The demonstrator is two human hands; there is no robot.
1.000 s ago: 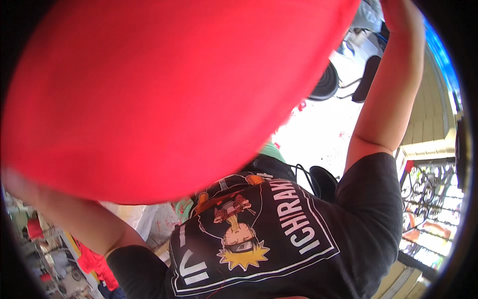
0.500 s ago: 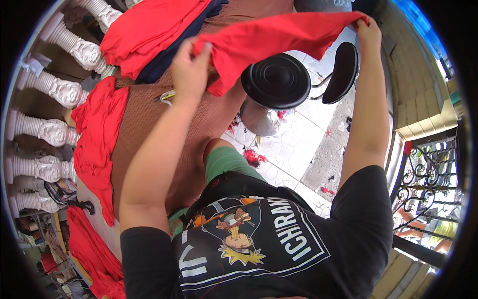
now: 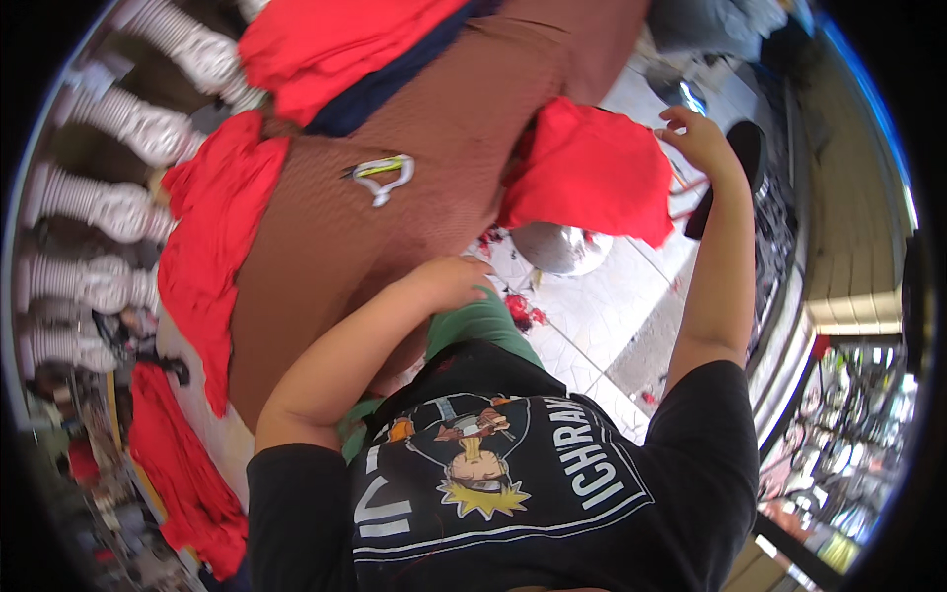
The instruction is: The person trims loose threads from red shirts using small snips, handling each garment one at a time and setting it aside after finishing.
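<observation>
A piece of red cloth (image 3: 597, 173) lies draped over the seat of the stool, hiding its black top; the stool's silver base (image 3: 562, 249) shows beneath. My right hand (image 3: 698, 143) hovers just beyond the cloth's right edge, fingers loosely bent and apart, holding nothing. My left hand (image 3: 456, 283) rests over my knee at the hem of the green shorts, empty, its fingers laid out. A small pair of thread snips (image 3: 380, 180), white with a yellow-green part, sits on the brown-covered surface (image 3: 414, 232) to the left.
Red garments (image 3: 340, 49) lie piled at the far left over dark blue fabric (image 3: 395, 84). More red cloth (image 3: 222, 237) hangs along the left edge, beside white balusters (image 3: 123, 207). Red scraps (image 3: 523, 311) litter the tiled floor. A black stool backrest (image 3: 740, 168) stands behind my right hand.
The red cloth, stretched between both hands before, has been let go onto the stool seat. My left hand has dropped to my knee; my right hand has come lower.
</observation>
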